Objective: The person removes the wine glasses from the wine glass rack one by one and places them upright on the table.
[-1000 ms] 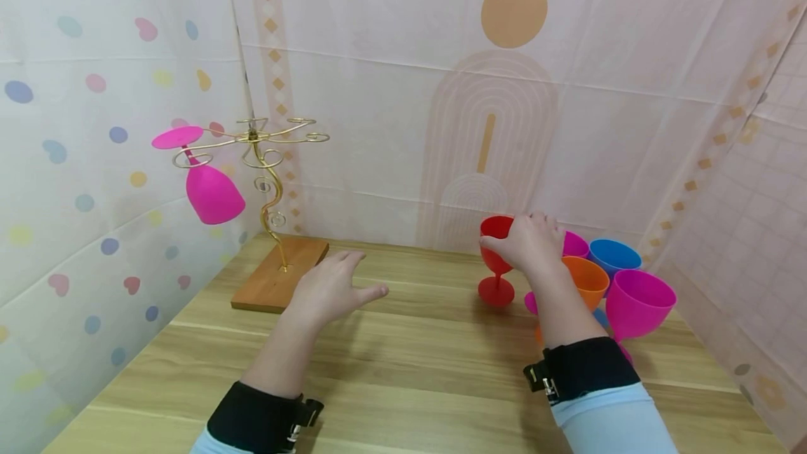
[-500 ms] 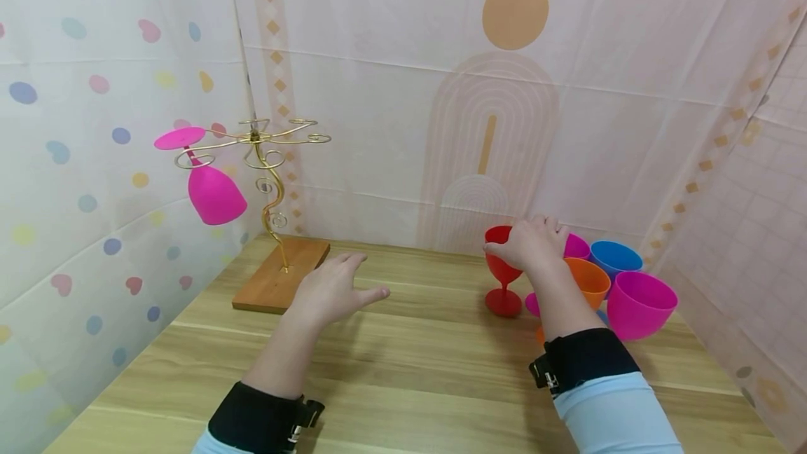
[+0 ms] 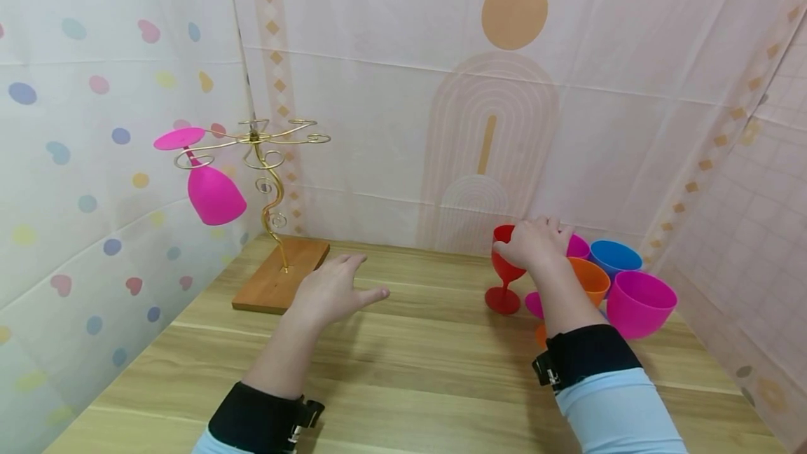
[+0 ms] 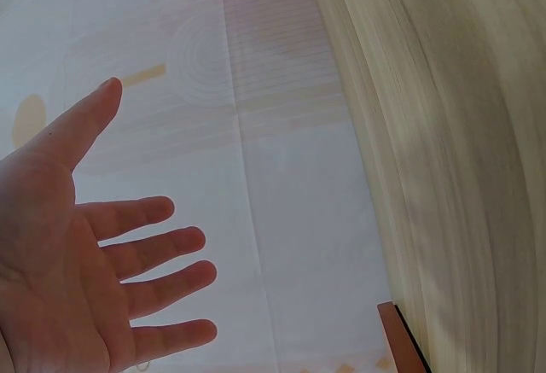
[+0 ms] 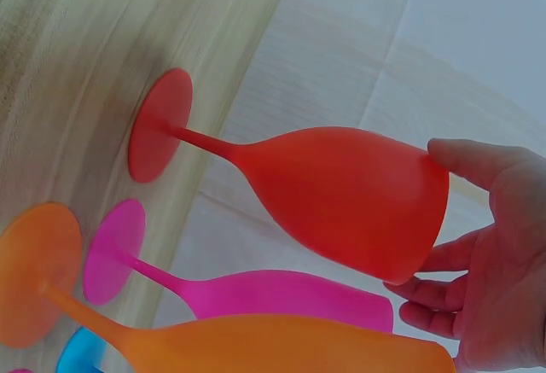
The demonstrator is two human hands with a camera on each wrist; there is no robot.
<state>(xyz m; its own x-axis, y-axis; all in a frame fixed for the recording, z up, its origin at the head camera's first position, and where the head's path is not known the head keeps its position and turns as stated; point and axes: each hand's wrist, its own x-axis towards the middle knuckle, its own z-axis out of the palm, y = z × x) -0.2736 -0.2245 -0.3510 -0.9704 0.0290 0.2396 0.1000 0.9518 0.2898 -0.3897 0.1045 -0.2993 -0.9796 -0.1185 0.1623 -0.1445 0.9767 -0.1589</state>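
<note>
My right hand (image 3: 534,242) holds a red plastic wine glass (image 5: 350,198) by the rim of its bowl, thumb on one side and fingers on the other. The glass stands near upright, its foot (image 3: 502,301) right at the tabletop. My left hand (image 3: 330,291) hovers over the table with fingers spread and nothing in them, as the left wrist view also shows. It is nearest the wooden base (image 3: 277,286) of a gold wire glass rack (image 3: 272,195). A pink wine glass (image 3: 216,195) hangs upside down from the rack's left arm.
Right beside my right hand stand an orange glass (image 3: 591,279), a blue glass (image 3: 616,255), a large pink glass (image 3: 641,303) and another pink glass (image 5: 294,294), partly hidden by my arm. Patterned curtains (image 3: 378,90) close off the table (image 3: 416,356) at the back and sides.
The red wine glass has come down and slightly right with my right hand, and its bowl has tipped a little right. My left hand has stayed in place.
</note>
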